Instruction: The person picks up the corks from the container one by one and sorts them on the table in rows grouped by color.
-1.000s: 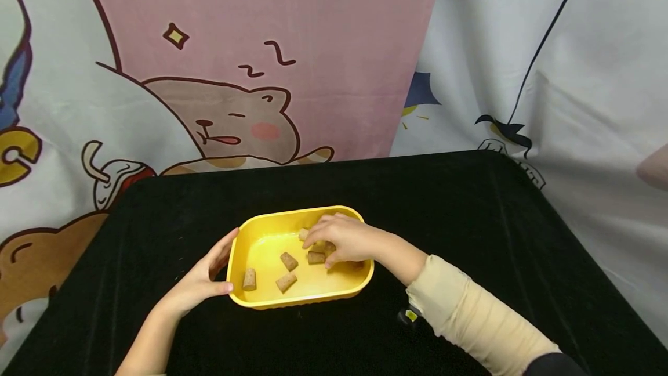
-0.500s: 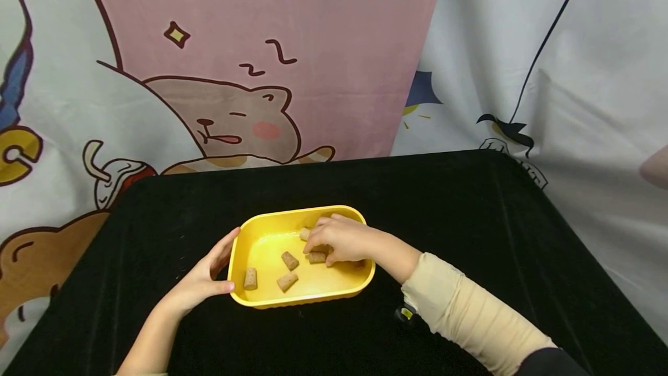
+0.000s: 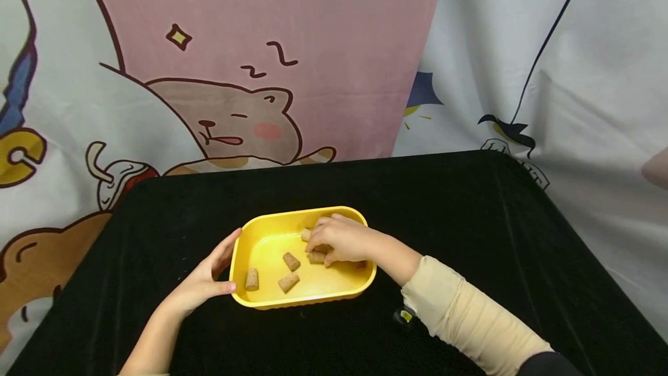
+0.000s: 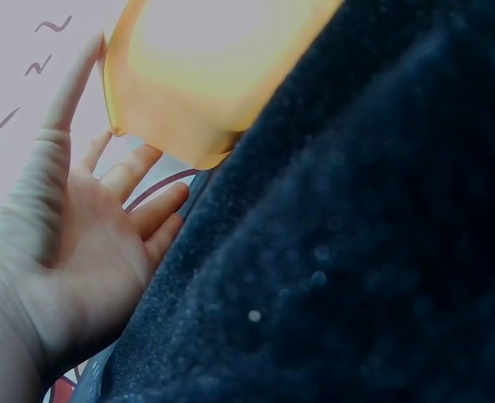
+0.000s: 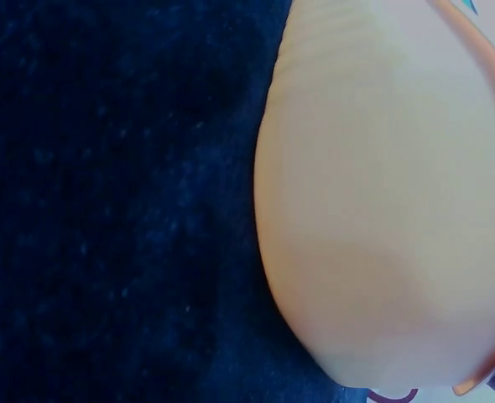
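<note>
A yellow plastic tray (image 3: 308, 297) with rounded corners stands on the black cloth and holds several corks. At its left end, the left hand (image 3: 204, 283) spreads thumb and fingers, the thumb at the near corner and fingertips at the far one. The left wrist view shows this left hand (image 4: 96, 235) with its palm apart from the tray (image 4: 172, 138). Inside the right half, the right hand (image 3: 348, 241) curls thumb and fingers round a cork (image 3: 315, 257). More corks lie partly hidden beneath it. The right wrist view shows only a pale sleeve (image 5: 382, 193) and dark cloth.
Loose corks lie in the tray's left half: one cork (image 3: 251, 279) by the left wall, another cork (image 3: 289, 282) near the front. A small black object (image 3: 404, 316) with a yellow-green patch sits beside the right sleeve. Behind the table hangs a printed cartoon curtain (image 3: 344, 62).
The right hand's fingers have drawn in closer over the corks than a second ago. The left hand and the tray keep their places; the whole head view has shifted very slightly.
</note>
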